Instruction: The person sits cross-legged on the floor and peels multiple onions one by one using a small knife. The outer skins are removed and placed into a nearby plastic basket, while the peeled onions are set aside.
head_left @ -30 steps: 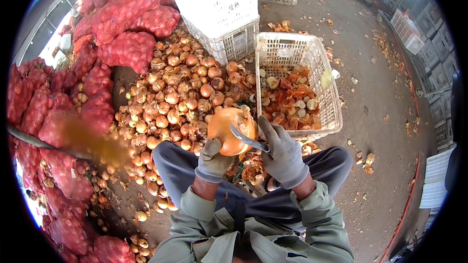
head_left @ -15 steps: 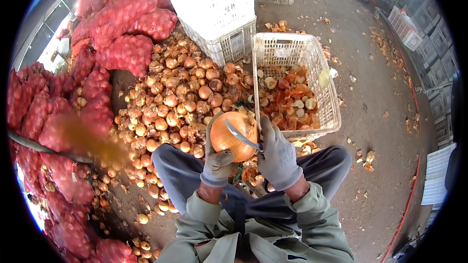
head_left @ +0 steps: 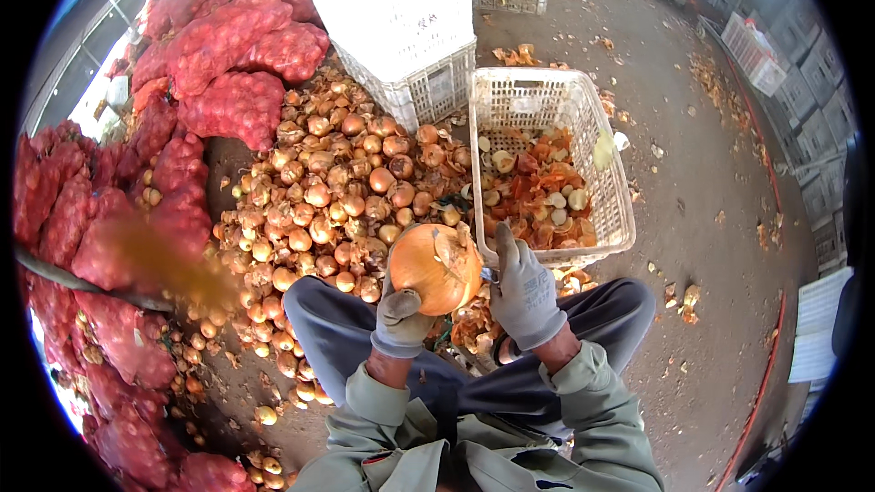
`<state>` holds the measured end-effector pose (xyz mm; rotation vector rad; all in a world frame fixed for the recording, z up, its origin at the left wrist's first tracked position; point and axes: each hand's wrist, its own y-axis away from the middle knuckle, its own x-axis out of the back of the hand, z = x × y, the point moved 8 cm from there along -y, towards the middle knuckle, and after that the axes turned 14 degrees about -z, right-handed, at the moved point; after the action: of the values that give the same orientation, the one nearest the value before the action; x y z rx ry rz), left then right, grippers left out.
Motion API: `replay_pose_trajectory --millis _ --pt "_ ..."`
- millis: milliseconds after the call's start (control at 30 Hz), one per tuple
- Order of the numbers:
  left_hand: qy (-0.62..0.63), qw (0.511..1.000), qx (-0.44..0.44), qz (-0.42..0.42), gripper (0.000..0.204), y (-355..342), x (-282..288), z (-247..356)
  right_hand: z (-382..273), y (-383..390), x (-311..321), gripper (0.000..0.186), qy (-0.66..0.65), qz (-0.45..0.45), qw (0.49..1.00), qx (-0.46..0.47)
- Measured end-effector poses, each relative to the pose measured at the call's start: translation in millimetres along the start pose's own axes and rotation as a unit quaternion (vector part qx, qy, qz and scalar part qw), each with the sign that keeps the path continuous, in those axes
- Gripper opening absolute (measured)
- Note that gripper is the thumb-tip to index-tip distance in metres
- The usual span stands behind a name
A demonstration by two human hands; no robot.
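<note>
A large yellow-brown onion sits in my gloved left hand, with the thumb across its lower side and the other fingers behind it. My gloved right hand is closed on a knife at the onion's right side. Only a small part of the knife shows; most of its blade is out of sight. Dry, torn skin hangs around the onion's upper right. Both hands are above my lap.
A heap of onions spreads ahead and to the left. At the front right, a white crate holds peels and pale pieces. Stacked white crates stand behind the heap. Red mesh sacks pile up along the left; loose peels litter the floor.
The curved blade lay across the onion's front and now hardly shows. The onion has turned and moved slightly down, and my right hand has shifted a little to the right.
</note>
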<state>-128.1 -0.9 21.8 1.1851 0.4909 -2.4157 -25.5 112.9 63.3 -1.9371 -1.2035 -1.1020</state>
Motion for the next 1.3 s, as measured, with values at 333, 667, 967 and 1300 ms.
replay_pose_trajectory --millis 333,667,967,1300 --pt "0.020 0.997 -0.054 -0.049 0.101 -12 -7 17 81 -8 -10 0.060 0.014 -0.019 0.989 -0.147" --pt "0.041 0.996 -0.023 -0.077 0.106 -27 -19 -1 12 -12 -9 0.054 -0.700 -0.131 0.702 0.011" --pt "-0.098 0.994 0.044 -0.032 0.078 -30 -40 19 23 -11 25 0.051 -0.616 0.030 0.786 0.039" --pt "0.007 0.997 0.052 0.048 0.051 -29 -8 5 7 6 33 0.041 -0.222 -0.008 0.974 0.050"
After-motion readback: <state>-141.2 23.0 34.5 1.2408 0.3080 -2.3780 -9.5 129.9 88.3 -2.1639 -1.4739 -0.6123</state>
